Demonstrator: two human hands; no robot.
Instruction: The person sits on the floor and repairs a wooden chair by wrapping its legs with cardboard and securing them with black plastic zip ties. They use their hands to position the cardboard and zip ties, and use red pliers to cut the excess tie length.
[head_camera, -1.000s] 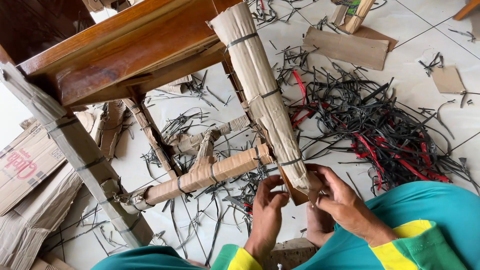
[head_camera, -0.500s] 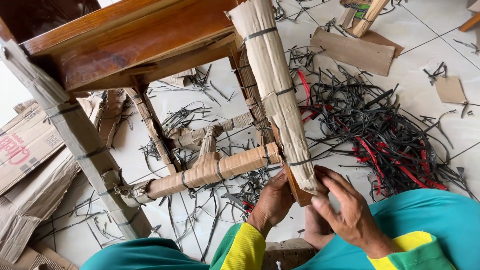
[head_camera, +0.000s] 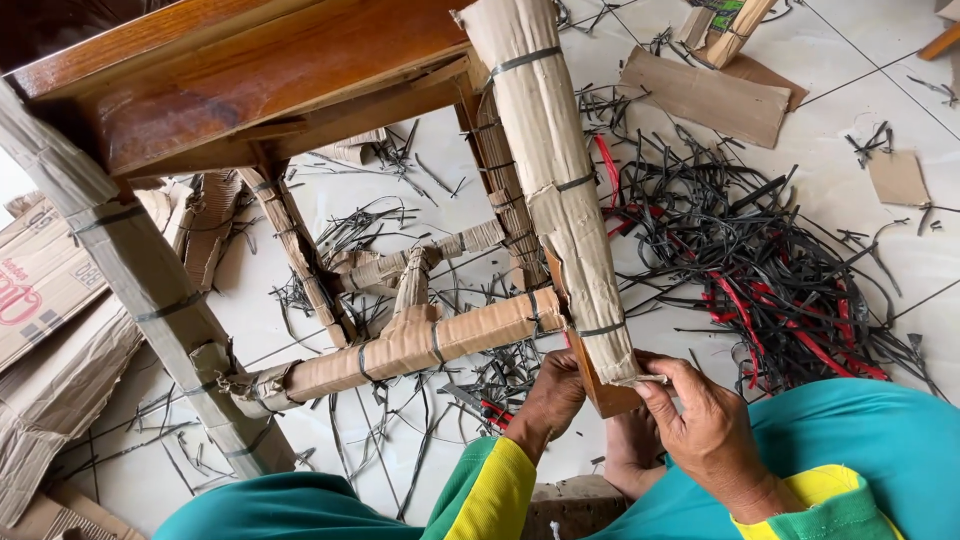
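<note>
A wooden table (head_camera: 250, 70) stands over the tiled floor, its legs wrapped in brown cardboard bound with dark straps. My left hand (head_camera: 548, 400) grips the bottom of the nearest wrapped leg (head_camera: 560, 200) from the left, by its bare wooden foot (head_camera: 608, 395). My right hand (head_camera: 700, 425) pinches the lower edge of the cardboard wrap on that leg between thumb and fingers. A cardboard-wrapped crossbar (head_camera: 420, 340) joins this leg to the left leg (head_camera: 150, 280).
A heap of cut black and red plastic straps (head_camera: 770, 270) lies on the floor to the right. Cardboard pieces (head_camera: 705, 95) lie at the top right and flattened boxes (head_camera: 45, 330) at the left. A bare foot (head_camera: 630, 455) rests under the leg.
The view has shifted closer over the leg. My left hand has moved up against the foot of the leg, and my right hand has taken the lower edge of the cardboard wrap.
</note>
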